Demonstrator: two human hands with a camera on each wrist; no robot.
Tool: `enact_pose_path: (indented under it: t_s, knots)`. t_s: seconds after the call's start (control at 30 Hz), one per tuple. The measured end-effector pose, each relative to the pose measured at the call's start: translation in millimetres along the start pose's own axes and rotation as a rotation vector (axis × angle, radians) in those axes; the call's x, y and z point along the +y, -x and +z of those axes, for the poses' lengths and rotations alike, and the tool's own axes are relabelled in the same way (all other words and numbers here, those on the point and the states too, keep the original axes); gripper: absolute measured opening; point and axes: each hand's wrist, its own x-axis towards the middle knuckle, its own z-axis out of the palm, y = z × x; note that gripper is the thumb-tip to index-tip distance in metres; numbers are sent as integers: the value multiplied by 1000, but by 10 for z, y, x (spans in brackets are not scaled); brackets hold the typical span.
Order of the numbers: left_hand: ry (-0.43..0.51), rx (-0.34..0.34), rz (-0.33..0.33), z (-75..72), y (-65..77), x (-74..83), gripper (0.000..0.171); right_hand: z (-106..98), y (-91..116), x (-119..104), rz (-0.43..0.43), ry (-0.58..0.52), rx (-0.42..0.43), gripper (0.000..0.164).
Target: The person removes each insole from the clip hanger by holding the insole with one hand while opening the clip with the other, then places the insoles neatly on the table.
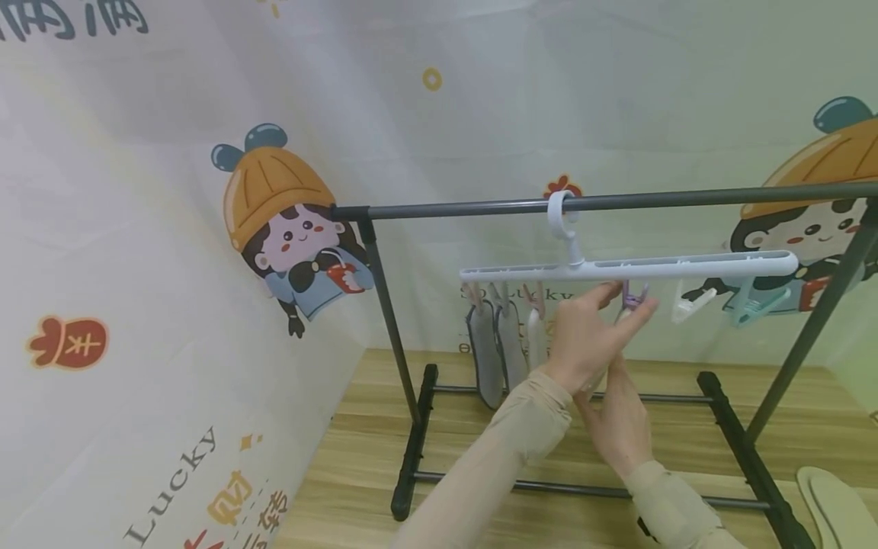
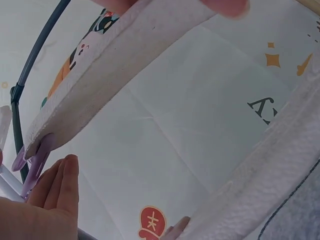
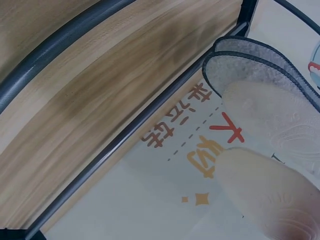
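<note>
My left hand (image 1: 593, 335) is at a purple clip (image 1: 632, 296) under the white hanger (image 1: 686, 267), its thumb and forefinger on either side. In the left wrist view, the clip (image 2: 39, 162) bites the end of a whitish insole (image 2: 100, 100), and several fingers (image 2: 62, 185) of that hand lie beside it. Below, my right hand (image 1: 620, 423) is raised to the insole; in the left wrist view its fingertips (image 2: 230, 6) pinch the insole's other end. The right wrist view shows a pale insole (image 3: 265, 195) close up, but little of the hand.
Two dark-edged grey insoles (image 1: 487, 358) and a pale one (image 1: 537, 343) hang left of my hands. White (image 1: 691, 305) and teal (image 1: 757, 305) clips hang to the right. The hanger hooks over a dark rack bar (image 1: 446, 208). Pale slippers (image 1: 837, 507) lie at lower right.
</note>
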Motion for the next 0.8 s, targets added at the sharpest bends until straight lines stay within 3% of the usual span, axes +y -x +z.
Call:
enact_pose_path:
  t_s: [0.17, 0.43, 0.8]
  knots:
    - [-47, 41, 76, -7, -23, 13, 42, 7, -6, 5, -14, 21, 5, 82]
    - [-100, 84, 104, -8, -50, 16, 33, 6, 31, 20, -21, 52, -8, 74]
    - [-141, 121, 151, -1, -27, -57, 23, 85, 137, 56, -135, 83, 103, 66]
